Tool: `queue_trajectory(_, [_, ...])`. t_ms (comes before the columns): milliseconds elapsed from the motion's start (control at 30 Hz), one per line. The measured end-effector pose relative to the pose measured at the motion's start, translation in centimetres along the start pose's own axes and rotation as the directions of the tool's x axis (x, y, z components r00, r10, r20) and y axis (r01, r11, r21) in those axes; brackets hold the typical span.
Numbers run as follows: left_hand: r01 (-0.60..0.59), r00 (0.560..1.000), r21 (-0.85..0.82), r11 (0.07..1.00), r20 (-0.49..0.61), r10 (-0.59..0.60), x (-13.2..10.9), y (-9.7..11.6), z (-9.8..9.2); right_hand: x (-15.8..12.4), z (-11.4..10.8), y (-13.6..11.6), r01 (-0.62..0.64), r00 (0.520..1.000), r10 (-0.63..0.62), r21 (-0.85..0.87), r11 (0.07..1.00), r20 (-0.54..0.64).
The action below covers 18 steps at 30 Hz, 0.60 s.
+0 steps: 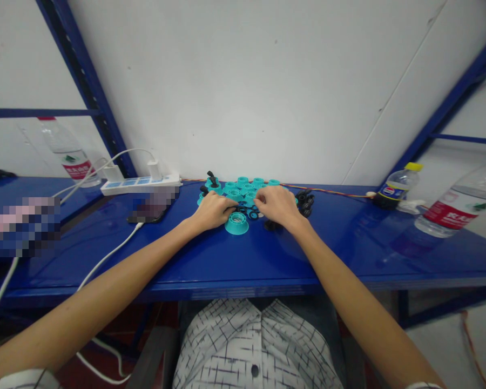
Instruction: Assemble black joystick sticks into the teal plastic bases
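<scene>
My left hand [214, 210] rests on the blue table with its fingers curled together, at the upper left of a teal cone-shaped cup [237, 225] that stands nearest me. Across from it, my right hand [278, 203] has thumb and fingertips pinched close, beside several small black rings [252, 215]. Whatever either hand pinches is too small or hidden to name. Behind both hands a cluster of teal cups [243, 186] stands on the table. Black knob-like parts [213, 179] poke out of a few at the left.
A pile of black parts [305, 203] lies right of my right hand. To the left are a phone [156, 205] on a white cable and a power strip [140, 185]. Bottles stand at the right, a cola bottle [395, 187] and a large water bottle [456, 208]. A wall rises behind.
</scene>
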<state>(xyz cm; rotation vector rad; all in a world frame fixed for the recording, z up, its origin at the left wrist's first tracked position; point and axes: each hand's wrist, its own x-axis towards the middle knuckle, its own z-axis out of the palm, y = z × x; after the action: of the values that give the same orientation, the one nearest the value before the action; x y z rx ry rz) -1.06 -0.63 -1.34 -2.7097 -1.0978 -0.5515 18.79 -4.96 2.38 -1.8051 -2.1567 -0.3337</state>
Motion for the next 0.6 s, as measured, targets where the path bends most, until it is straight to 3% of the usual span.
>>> queue_trajectory(200, [0.126,0.991,-0.098,0.987,-0.020,-0.129,-0.04,-0.43,0.11,-0.02,0.04,-0.03,0.012,1.000,-0.012,0.009,1.000,0.000])
queue_trajectory(433, [0.157,0.984,-0.287,0.945,-0.036,-0.174,0.14,-0.96,0.36,-0.10,-0.22,-0.06,0.007,1.000,-0.007,0.008,1.000,0.015])
queue_trajectory(600, [0.144,0.986,-0.306,0.941,-0.036,-0.163,0.15,-1.01,0.35,-0.21,-0.46,-0.19,0.005,1.000,-0.006,0.022,1.000,0.027])
